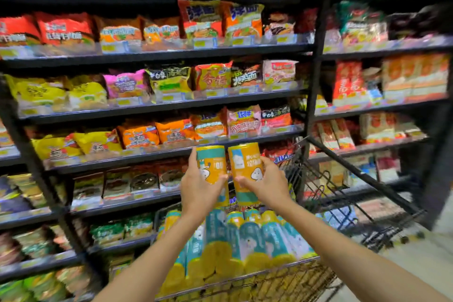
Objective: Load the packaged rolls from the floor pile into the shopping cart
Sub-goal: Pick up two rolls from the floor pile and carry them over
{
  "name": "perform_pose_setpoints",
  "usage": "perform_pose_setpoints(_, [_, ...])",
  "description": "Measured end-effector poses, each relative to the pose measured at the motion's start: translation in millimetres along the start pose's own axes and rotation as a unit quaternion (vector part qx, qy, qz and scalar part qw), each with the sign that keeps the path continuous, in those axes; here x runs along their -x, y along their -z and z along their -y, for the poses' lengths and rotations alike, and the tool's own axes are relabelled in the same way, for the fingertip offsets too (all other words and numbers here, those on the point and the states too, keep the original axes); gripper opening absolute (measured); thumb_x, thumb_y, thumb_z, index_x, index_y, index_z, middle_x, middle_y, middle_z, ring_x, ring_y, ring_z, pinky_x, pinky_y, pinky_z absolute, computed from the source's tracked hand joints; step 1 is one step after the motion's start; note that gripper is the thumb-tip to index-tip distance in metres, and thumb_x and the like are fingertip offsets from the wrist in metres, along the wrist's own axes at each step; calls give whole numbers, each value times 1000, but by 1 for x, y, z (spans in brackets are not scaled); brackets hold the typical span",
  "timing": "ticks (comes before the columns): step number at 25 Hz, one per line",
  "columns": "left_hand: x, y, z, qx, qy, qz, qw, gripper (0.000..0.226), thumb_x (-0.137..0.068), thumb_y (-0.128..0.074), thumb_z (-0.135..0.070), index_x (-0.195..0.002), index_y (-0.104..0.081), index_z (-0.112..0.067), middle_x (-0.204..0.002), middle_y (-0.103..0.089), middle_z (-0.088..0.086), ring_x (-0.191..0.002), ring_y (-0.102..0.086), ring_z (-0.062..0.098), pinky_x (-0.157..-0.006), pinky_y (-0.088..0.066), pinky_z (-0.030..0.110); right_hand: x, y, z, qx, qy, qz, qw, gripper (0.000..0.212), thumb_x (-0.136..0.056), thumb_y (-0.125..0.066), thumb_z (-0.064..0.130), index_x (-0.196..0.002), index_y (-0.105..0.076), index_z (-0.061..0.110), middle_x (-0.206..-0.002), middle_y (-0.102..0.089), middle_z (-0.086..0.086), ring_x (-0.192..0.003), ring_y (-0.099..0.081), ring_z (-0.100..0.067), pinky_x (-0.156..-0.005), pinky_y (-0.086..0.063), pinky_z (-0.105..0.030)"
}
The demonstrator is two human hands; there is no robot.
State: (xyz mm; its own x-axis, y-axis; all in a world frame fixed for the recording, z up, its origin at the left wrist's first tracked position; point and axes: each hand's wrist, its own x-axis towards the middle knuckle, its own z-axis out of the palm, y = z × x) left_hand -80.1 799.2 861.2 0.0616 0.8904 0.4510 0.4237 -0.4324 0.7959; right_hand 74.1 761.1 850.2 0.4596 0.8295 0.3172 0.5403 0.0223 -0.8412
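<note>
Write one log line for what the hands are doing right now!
left hand: holds left roll | right hand: holds right roll | both over cart | loaded rolls inside

Bright even store light, heavy motion blur, wide-angle bending toward the edges.

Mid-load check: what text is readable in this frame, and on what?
"火鸡面", probably: on the black noodle packet.
Digits ending in "0", blurred: on the left roll, held by the left hand.
Chinese print, too blurred: on the right roll, held by the right hand.
Unreadable: the rolls in cart and the price tags.
</note>
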Motion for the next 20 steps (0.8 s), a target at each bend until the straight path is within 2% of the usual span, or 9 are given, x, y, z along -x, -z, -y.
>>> perform_pose_setpoints(3, [-20, -60, 1, 8, 17, 33, 999, 101, -69, -81, -35, -150, -22, -21, -123, -61, 6, -113, -54, 26, -92, -41, 34, -33, 22, -40, 14, -35, -13, 999, 59, -60, -80, 52, -109, -60, 25, -99, -70, 5, -99, -63, -20, -86, -51, -37])
perform_pose_setpoints(5, [-33, -101, 5, 5, 37, 58, 998, 102, -69, -80, -37, -150, -19, -23, -125, -59, 9, -115, -52, 28, -95, -42, 38, -57, 32, -67, 24, -61, -20, 998, 54, -62, -82, 47, -106, -61, 24, -96, -71, 4, -95, -65, -19, -82, -51, -33])
perform_pose_setpoints(7, [-46, -141, 12, 7, 43, 82, 996, 101, -71, -80, -35, -150, -18, -22, -131, -55, 9, -118, -50, 28, -96, -41, 37, -81, 39, -96, 39, -84, -23, 995, 52, -64, -83, 43, -107, -62, 23, -95, -72, 4, -91, -67, -16, -80, -52, -32])
perform_pose_setpoints(9, [-56, -180, 23, -1, 61, 100, 993, 99, -73, -79, -33, -151, -19, -20, -136, -52, 7, -121, -49, 27, -94, -39, 34, -104, 40, -125, 42, -111, -27, 993, 51, -63, -83, 44, -103, -62, 22, -93, -71, 4, -90, -67, -18, -82, -53, -36])
perform_pose_setpoints(11, [-64, -214, 34, -6, 90, 116, 989, 99, -72, -80, -34, -150, -20, -21, -131, -56, 6, -117, -53, 27, -91, -42, 33, -124, 42, -151, 51, -132, -24, 990, 49, -64, -84, 40, -102, -62, 19, -87, -68, 5, -89, -67, -19, -81, -53, -36])
perform_pose_setpoints(13, [-71, -244, 46, -18, 121, 129, 984, 101, -70, -81, -36, -150, -20, -23, -122, -62, 7, -109, -58, 27, -88, -46, 36, -143, 41, -174, 64, -152, -7, 986, 45, -66, -84, 36, -101, -62, 18, -84, -65, 6, -87, -66, -17, -74, -50, -30])
perform_pose_setpoints(16, [-83, -284, 69, -40, 159, 154, 974, 106, -69, -81, -38, -151, -16, -22, -119, -64, 10, -108, -59, 29, -89, -47, 38, -164, 34, -215, 80, -196, 27, 977, 51, -67, -83, 39, -106, -61, 16, -90, -66, 4, -89, -65, -18, -73, -47, -27])
perform_pose_setpoints(19, [-82, -312, 91, -77, 216, 188, 955, 104, -71, -80, -40, -151, -16, -19, -134, -54, 10, -123, -50, 30, -99, -42, 38, -168, 24, -251, 113, -249, 63, 960, 61, -67, -80, 49, -113, -59, 15, -103, -69, -4, -99, -64, -24, -82, -51, -35])
perform_pose_setpoints(20, [-80, -319, 98, -85, 235, 195, 948, 104, -71, -79, -40, -151, -16, -18, -133, -54, 9, -123, -49, 30, -99, -42, 38, -167, 21, -260, 119, -266, 77, 953, 60, -68, -80, 48, -113, -59, 15, -105, -68, -4, -101, -63, -25, -83, -50, -34])
